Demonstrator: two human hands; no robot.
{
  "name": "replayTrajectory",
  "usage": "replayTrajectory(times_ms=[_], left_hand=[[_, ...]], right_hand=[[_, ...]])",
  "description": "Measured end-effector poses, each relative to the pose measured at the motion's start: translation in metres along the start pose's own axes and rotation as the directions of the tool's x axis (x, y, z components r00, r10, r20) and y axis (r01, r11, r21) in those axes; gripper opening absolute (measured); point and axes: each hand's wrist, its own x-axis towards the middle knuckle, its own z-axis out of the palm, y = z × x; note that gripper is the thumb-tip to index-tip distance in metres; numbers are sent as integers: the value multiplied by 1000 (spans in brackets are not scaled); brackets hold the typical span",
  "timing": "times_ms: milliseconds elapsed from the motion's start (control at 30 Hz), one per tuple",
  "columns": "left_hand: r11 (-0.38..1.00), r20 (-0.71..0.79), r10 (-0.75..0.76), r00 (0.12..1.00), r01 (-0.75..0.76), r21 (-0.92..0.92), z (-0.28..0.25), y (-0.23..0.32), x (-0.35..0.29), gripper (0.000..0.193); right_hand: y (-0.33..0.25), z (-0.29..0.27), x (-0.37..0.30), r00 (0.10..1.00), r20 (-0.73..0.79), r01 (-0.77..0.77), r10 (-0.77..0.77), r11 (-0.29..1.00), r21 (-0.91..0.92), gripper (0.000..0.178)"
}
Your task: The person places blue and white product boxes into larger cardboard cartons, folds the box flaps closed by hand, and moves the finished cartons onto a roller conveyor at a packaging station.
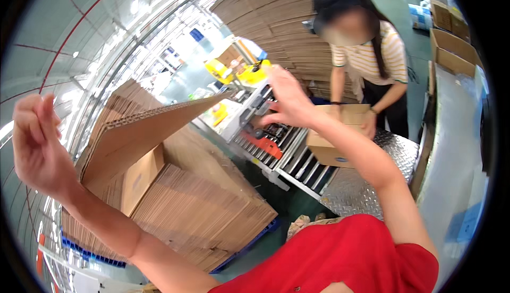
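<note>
A folded flat of brown cardboard (151, 134) stands tilted up above a tall stack of flattened cartons (196, 208), at the left. Beside its near left corner is my left hand (40, 147), raised, its fingers curled and nothing seen in them. The wrist overlaps that corner; whether they touch I cannot tell. My right hand (287, 99) reaches forward over the roller conveyor (302, 172), fingers spread and holding nothing. It is nearest to the grey and orange machine parts (263, 144) at the conveyor's far end. The flat's far end lies left of this hand.
Across the conveyor, a person in a striped shirt (366, 54) has both hands on a cardboard box (332, 151). A treaded metal plate (398, 157) adjoins the rollers. Blue pallet edges (260, 237) show under the stack. More flattened cartons (276, 22) rise behind; a long grey table (451, 134) runs at right.
</note>
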Motion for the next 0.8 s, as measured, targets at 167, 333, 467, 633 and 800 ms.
replayTrajectory(times_ms=[167,333,467,633,800], left_hand=[[916,86,-83,993,110,-386,92,-3,-7,16],[979,355,171,919,-198,41,73,-9,2,50],[949,-20,165,986,-153,274,48,-20,21,33],[977,-142,-185,972,167,-132,90,-75,60,53],[766,0,-509,861,453,-455,180,-116,11,65]], right_hand=[[-12,73,13,986,158,-11,-48,936,352,47],[-44,57,38,995,-33,-68,91,902,427,25],[-80,-24,62,986,-165,68,7,895,441,22],[-68,-129,35,967,-253,18,-22,1000,-19,41],[-79,-221,-51,838,-417,-501,351,798,-335,39]])
